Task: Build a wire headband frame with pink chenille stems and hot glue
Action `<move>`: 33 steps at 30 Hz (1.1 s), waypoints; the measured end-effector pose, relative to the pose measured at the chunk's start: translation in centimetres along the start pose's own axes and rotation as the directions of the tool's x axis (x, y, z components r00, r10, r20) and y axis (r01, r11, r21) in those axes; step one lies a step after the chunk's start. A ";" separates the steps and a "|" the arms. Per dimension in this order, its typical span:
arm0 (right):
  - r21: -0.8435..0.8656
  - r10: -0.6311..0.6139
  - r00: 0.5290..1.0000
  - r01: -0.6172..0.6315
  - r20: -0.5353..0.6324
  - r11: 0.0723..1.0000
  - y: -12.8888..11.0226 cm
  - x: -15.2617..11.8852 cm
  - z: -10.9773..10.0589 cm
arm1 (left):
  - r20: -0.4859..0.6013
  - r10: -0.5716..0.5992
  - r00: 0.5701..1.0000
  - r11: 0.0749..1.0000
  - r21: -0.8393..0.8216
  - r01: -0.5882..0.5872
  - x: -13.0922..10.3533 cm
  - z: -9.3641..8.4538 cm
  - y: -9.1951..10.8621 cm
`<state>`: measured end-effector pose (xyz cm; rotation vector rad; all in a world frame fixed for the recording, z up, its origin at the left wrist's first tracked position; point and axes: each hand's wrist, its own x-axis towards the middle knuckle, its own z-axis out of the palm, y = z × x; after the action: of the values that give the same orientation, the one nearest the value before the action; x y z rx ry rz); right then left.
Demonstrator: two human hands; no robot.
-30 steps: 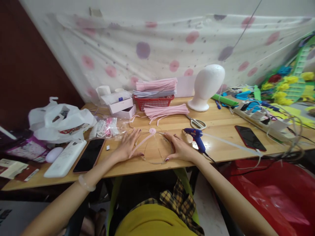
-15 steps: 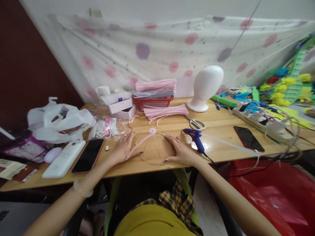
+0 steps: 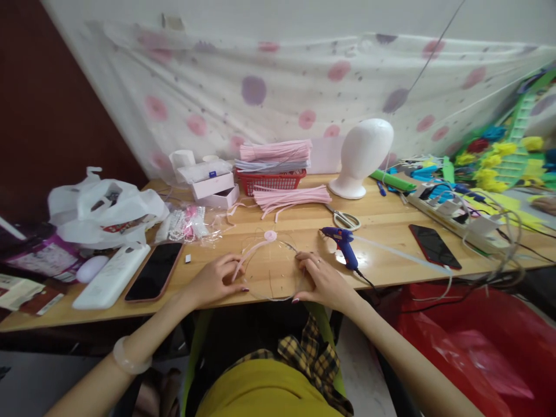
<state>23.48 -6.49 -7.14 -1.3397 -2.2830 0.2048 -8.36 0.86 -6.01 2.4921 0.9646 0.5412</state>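
A thin wire hoop lies at the front of the table between my two hands, with fine wires inside it. At its far side sits a pink coil, and a loose pink strip runs from it toward my left hand. That hand's bent fingers and thumb take hold of the hoop's left side, by the strip's end. On the opposite side, my right hand curls its fingers and thumb around the hoop's rim. A blue glue gun lies just right of that hand.
Behind the hoop are pink strips, scissors, a red basket and a white foam head. Phones lie on both sides. Plastic bags stand left; a power strip with cables is at right.
Both hands have drawn slightly nearer to my body, and their fingers are more curled. The hoop and the pink coil have shifted a little toward me.
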 end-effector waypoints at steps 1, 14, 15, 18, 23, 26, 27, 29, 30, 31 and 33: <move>0.008 0.000 1.000 0.000 0.007 1.000 0.2 -0.1 0.0 | 0.000 0.002 1.000 1.000 0.001 -0.002 0.0 0.0 -0.1; -0.032 0.052 0.995 -0.049 0.085 0.998 0.3 -1.5 -0.2 | -0.081 -0.084 0.993 0.993 0.072 0.090 -1.4 1.5 0.4; -0.040 0.065 0.995 -0.062 0.071 0.997 0.3 -1.4 -0.2 | -0.091 -0.122 0.988 0.988 0.086 0.130 -1.5 1.8 0.6; -0.071 0.077 0.996 -0.075 0.033 0.995 0.0 -1.3 0.1 | -0.070 -0.177 0.982 0.975 0.125 0.185 -1.6 2.4 1.1; -0.141 0.098 0.993 -0.106 -0.065 0.984 -1.7 -1.5 1.3 | -0.083 -0.238 0.968 0.947 0.202 0.251 -0.4 2.6 1.4; -0.180 0.127 0.978 -0.157 -0.167 0.971 -2.9 -1.6 2.4 | -0.110 -0.274 0.956 0.928 0.231 0.292 0.4 2.8 1.6; -0.186 0.123 0.974 -0.158 -0.188 0.970 -3.2 -1.6 2.5 | -0.121 -0.278 0.953 0.925 0.234 0.300 0.7 2.9 1.6; -0.187 0.092 0.975 -0.130 -0.200 0.974 -3.2 -1.6 2.6 | -0.133 -0.278 0.951 0.923 0.238 0.303 1.2 3.0 1.5; -0.183 0.067 0.977 -0.105 -0.202 0.977 -3.0 -1.5 2.4 | -0.137 -0.275 0.952 0.923 0.241 0.301 1.4 3.0 1.4; -0.179 0.042 0.978 -0.080 -0.204 0.981 -2.7 -1.5 2.2 | -0.139 -0.273 0.952 0.922 0.244 0.300 1.6 2.9 1.2; -0.171 -0.001 0.977 -0.036 -0.214 0.985 -2.2 -1.4 1.6 | -0.147 -0.271 0.951 0.920 0.252 0.301 2.0 2.7 0.7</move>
<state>21.58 -8.65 -8.21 -1.3950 -2.1480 -0.1315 -5.33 1.15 -7.49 2.5059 1.5097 0.4798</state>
